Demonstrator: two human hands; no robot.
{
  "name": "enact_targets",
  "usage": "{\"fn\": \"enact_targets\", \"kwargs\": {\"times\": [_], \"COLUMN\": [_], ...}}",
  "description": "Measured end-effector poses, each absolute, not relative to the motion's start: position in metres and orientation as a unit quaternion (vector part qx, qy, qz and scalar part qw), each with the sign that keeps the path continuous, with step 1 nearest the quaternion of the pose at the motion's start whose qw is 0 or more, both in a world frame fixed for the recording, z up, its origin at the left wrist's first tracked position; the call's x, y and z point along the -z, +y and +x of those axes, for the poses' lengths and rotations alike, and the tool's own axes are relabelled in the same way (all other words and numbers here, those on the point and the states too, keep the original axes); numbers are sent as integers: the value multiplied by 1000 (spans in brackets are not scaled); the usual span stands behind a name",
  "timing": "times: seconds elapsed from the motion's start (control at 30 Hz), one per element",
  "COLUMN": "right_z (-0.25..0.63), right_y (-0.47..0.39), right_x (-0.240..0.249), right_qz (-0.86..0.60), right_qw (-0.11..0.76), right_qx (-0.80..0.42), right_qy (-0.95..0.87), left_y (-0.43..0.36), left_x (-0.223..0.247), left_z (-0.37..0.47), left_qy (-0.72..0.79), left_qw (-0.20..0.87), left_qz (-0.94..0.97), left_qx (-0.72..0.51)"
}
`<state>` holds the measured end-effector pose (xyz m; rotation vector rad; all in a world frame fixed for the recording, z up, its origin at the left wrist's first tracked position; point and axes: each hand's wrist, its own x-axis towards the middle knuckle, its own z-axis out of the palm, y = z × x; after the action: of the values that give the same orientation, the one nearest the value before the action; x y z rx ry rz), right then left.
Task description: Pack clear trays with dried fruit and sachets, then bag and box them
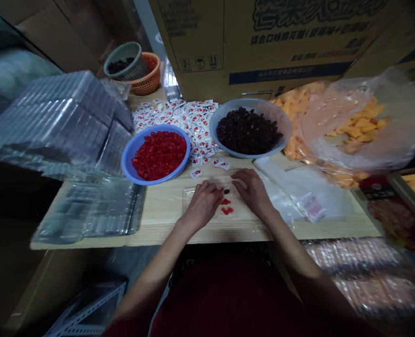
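A shallow clear plastic tray lies on the wooden table in front of me. Small red pieces, like candied fruit, sit in its right part, with one dark piece above them. My left hand reaches over the tray, its fingers curled together, and a bit of red shows at their tips. To the right, my right hand hovers at the tray's edge with thumb and forefinger apart, close to the dark piece and holding nothing I can see.
Behind the tray stand a blue bowl of red pieces and a pale bowl of dark dried fruit, with small printed sachets between. Clear plastic trays are stacked left. Plastic bags and orange fruit slices lie right.
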<state>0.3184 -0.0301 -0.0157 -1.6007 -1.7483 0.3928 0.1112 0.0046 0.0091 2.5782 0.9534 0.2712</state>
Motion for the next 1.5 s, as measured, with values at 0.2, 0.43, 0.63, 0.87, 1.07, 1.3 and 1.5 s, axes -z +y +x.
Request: {"fn": "enact_targets", "kwargs": {"times": [0.2,0.43,0.63,0.87,1.07,1.3,1.5], "right_z": [309,290,287,286,288,326,381], "right_y": [-88,-84,-88,-86,-88,-60,52], "right_x": [25,52,57,62,56,22,-10], "right_qz": [-637,-645,-647,-650,-639,-633,-733], "right_qw": [372,342,368,380,402,422,341], "right_qx": [-203,-193,-210,-225,-227,-134,-48], "right_qy": [-644,-655,-633,-618,-616,-635,-587], "left_y": [-13,7,7,10,17,80,120], "left_x": [-10,15,16,1,-6,-37,-11], "left_z": [112,131,133,119,106,23,-11], "left_qy": [347,306,266,346,395,593,675], "left_qw": [193,132,110,171,291,98,130], "left_qz": [914,941,957,915,846,709,707], "left_qx": [-85,-49,-31,-114,-208,-369,-168]}}
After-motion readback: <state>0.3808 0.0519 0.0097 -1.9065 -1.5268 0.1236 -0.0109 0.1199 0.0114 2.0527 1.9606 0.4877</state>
